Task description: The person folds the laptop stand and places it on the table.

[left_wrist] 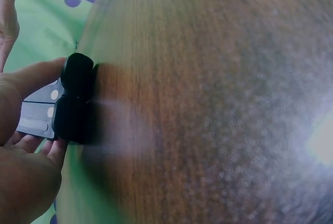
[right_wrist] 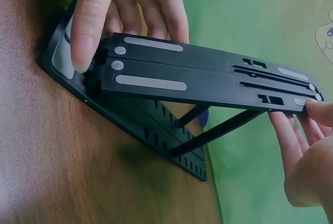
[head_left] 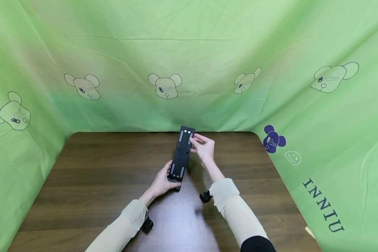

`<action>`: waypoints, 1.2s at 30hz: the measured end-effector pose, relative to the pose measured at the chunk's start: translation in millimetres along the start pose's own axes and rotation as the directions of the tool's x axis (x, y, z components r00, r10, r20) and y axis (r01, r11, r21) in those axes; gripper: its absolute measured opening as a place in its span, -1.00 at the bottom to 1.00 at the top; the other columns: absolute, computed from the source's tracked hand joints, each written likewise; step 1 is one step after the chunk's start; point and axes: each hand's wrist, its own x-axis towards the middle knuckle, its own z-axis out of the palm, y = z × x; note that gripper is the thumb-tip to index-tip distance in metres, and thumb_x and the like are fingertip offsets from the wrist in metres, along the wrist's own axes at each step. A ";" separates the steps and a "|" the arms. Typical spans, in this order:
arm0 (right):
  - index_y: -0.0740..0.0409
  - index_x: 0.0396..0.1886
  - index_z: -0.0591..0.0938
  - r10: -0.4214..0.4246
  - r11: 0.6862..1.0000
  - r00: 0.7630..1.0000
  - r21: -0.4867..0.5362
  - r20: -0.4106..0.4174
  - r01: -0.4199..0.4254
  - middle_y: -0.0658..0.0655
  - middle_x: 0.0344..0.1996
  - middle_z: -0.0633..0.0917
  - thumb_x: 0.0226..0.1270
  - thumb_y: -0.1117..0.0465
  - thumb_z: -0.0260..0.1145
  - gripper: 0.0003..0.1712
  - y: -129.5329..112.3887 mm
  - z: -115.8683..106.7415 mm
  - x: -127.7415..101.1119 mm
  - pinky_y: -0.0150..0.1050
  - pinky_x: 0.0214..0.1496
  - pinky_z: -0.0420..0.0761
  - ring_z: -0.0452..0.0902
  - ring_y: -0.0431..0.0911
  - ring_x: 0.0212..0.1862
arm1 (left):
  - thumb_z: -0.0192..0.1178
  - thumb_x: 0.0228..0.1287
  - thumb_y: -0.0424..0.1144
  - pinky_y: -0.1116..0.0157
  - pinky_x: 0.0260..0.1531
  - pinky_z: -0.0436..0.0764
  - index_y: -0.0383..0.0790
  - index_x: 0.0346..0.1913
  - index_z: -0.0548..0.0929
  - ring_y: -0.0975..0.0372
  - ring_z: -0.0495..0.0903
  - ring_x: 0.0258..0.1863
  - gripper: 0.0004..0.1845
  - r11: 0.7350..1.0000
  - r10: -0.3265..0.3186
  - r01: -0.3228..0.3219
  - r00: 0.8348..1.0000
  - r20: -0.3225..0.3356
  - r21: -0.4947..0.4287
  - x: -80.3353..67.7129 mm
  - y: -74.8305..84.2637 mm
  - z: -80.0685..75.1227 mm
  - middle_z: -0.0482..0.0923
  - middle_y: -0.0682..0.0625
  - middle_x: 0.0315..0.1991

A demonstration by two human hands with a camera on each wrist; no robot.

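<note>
Your left hand [head_left: 159, 182] grips the near end of the black stand [head_left: 180, 154], thumb across the end, fingers along the left edge and partly hidden by it. Your right hand [head_left: 204, 147] pinches the right edge near the far end, thumb on the face, fingertips lost underneath. The stand's long axis runs away from you, far end leaning a little right, and it sits around the middle of the table [head_left: 107, 175], toward the back; whether it touches the wood, you can't tell from above.

Over to the right wrist: here's what the head view hides, the upper plate angled off a slotted lower plate [right_wrist: 156, 130], with 2 struts [right_wrist: 221, 130] between them. The left wrist catches 2 rounded black lips [left_wrist: 73, 120] at the near end; the rest is cut off at the frame's edge, and glare washes out part of the tabletop. Farther out, green cloth [head_left: 204, 52] with printed mouse-like heads hangs behind and beside the table.
</note>
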 end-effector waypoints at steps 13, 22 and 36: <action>0.49 0.20 0.74 -0.011 0.999 0.998 0.031 -0.067 0.013 -0.12 -0.42 0.81 0.38 0.53 0.48 -0.60 2.5 3.8 -5.3 -0.33 -0.41 0.82 0.75 -0.30 -0.51 | 0.66 -0.05 -0.58 -0.03 0.32 0.65 -0.40 0.64 0.33 -0.17 0.70 0.23 0.12 1.000 0.005 -0.005 1.000 -0.007 -0.006 3.2 -3.6 -0.3 0.64 -0.37 0.37; 0.54 0.21 0.72 -0.012 0.997 0.995 0.071 -0.104 0.019 -0.12 -0.43 0.79 0.39 0.55 0.46 -0.60 3.0 4.8 -10.1 -0.33 -0.41 0.82 0.73 -0.30 -0.52 | 0.60 0.04 -0.58 -0.16 0.39 0.64 -0.48 0.56 0.37 -0.22 0.66 0.26 -0.02 1.000 0.003 -0.002 0.999 -0.035 0.030 4.1 -3.2 -2.3 0.65 -0.45 0.25; 0.59 0.11 0.72 -0.035 0.990 0.993 0.130 -0.113 0.050 -0.07 -0.45 0.81 0.38 0.54 0.47 -0.67 4.4 2.9 -10.3 -0.23 -0.37 0.86 0.75 -0.26 -0.54 | 0.60 0.12 -0.42 -0.14 0.34 0.61 -0.48 0.41 0.55 -0.22 0.60 0.20 -0.24 0.957 0.034 0.016 0.985 -0.168 0.290 -6.6 1.4 -17.5 0.65 -0.40 0.19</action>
